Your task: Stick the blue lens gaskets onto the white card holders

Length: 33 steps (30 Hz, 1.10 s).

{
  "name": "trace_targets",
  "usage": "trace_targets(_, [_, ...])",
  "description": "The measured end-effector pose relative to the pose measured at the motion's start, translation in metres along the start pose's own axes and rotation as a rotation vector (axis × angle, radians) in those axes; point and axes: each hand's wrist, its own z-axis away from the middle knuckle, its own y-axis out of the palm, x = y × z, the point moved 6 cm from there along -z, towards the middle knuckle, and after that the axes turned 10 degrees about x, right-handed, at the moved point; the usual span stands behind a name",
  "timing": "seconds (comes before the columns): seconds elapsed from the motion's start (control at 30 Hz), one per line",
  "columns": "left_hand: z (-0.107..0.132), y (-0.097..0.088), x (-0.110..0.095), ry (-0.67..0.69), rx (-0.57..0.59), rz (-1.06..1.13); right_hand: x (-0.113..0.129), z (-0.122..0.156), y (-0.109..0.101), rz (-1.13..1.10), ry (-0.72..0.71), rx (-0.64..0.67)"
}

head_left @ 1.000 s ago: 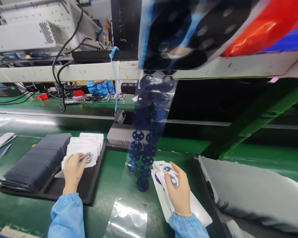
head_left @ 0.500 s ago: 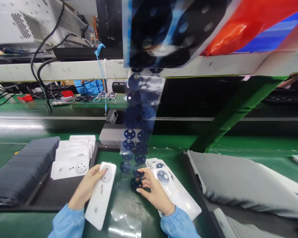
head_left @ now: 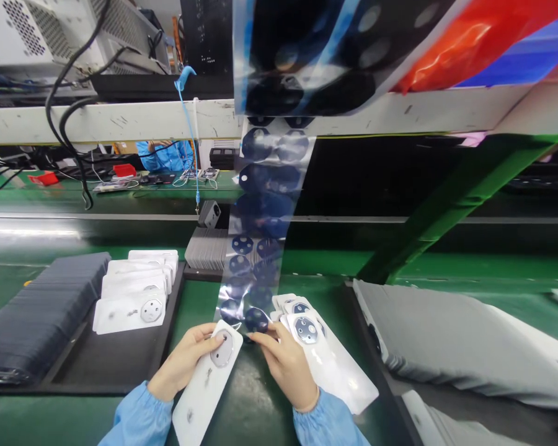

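My left hand (head_left: 186, 356) is closed on a white phone back cover (head_left: 202, 393), its thumb beside the round camera ring near the upper end. The cover tilts up to the right. My right hand (head_left: 286, 362) pinches the lower end of a clear film strip (head_left: 272, 263) carrying dark round stickers (head_left: 256, 319), just right of the cover's top. Whether a loose sticker is also between those fingertips is hidden. Beside my right hand lies a small pile of white covers (head_left: 337, 365) with dark round stickers on their camera rings.
On the left, a black tray (head_left: 111, 359) holds overlapping white covers (head_left: 130, 314) and a row of dark grey sleeves (head_left: 41, 319). Grey-wrapped pieces (head_left: 451, 347) fill a tray on the right. A white shelf beam (head_left: 121, 121) crosses above. A person in blue sleeves (head_left: 167, 155) sits beyond.
My right hand has moved slightly down and closed its fingers on the strip's end, which has been drawn up from the bench. My left hand brought the cover right, closer to the strip.
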Motion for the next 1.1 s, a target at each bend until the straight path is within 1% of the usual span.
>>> trace_targets(0.1, [-0.002,-0.004,0.0,0.031,-0.04,0.069,0.011,0.004,-0.004,0.223,-0.088,-0.121])
trace_targets(0.17, [-0.002,-0.007,-0.001,0.062,-0.087,0.092,0.018,0.007,-0.005,0.305,-0.117,-0.177])
trace_targets(0.27, [-0.001,-0.014,-0.004,0.113,-0.183,0.061,0.027,0.008,-0.006,0.316,-0.156,-0.175])
trace_targets(0.3, [0.0,-0.017,-0.005,0.139,-0.223,0.034,0.029,0.008,-0.007,0.272,-0.163,-0.169])
trace_targets(0.37, [0.002,-0.024,-0.008,0.201,-0.323,-0.039,0.028,0.006,-0.01,0.084,-0.134,-0.17])
trace_targets(0.43, [0.006,-0.028,-0.012,0.285,-0.414,-0.137,0.017,0.004,-0.011,-0.199,-0.003,-0.194])
trace_targets(0.5, [0.011,-0.028,-0.015,0.373,-0.464,-0.238,-0.001,0.005,-0.005,-0.475,0.202,-0.216])
trace_targets(0.57, [0.012,-0.023,-0.014,0.406,-0.441,-0.3,-0.014,0.008,0.004,-0.668,0.369,-0.226])
trace_targets(0.6, [0.011,-0.02,-0.011,0.397,-0.418,-0.313,-0.018,0.009,0.009,-0.727,0.418,-0.222])
trace_targets(0.67, [0.009,-0.013,-0.005,0.369,-0.356,-0.317,-0.019,0.009,0.015,-0.774,0.463,-0.19])
trace_targets(0.77, [0.005,-0.002,0.003,0.341,-0.261,-0.327,-0.012,0.007,0.018,-0.702,0.467,-0.125])
trace_targets(0.87, [0.002,0.006,0.009,0.305,-0.173,-0.324,-0.005,0.006,0.017,-0.594,0.455,-0.12])
trace_targets(1.0, [0.0,0.01,0.015,0.262,-0.064,-0.273,-0.006,0.008,0.019,-0.561,0.506,-0.116])
trace_targets(1.1, [-0.001,0.012,0.02,0.238,-0.011,-0.222,-0.008,0.009,0.022,-0.547,0.509,-0.088])
